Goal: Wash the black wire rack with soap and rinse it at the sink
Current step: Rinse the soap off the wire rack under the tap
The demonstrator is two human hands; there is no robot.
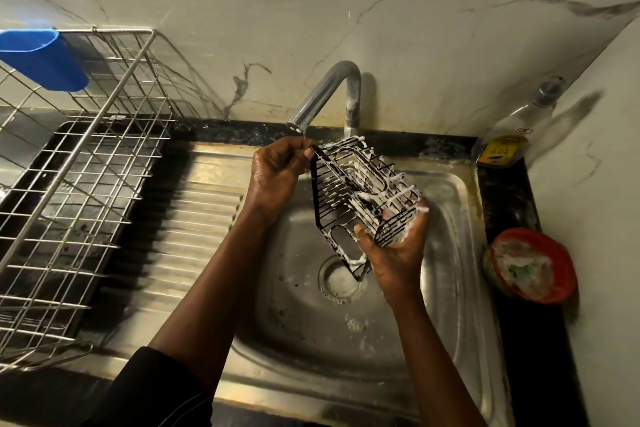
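Steel sink [450, 288] (suds at the drain [337, 282]) — veined marble wall [311, 10] behind.

Single head-worn wide-angle view, looking steeply down and forward, close over the sink [460, 204], tap [325, 94] at far centre

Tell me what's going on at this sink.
A person is holding a soapy black wire rack over the sink with both hands. The left hand pinches its top corner beneath the faucet, where a thin stream of water runs onto it. The right hand grips the lower end. White suds coat most of the wires, so rinsing looks barely begun. Foam sits at the drain.
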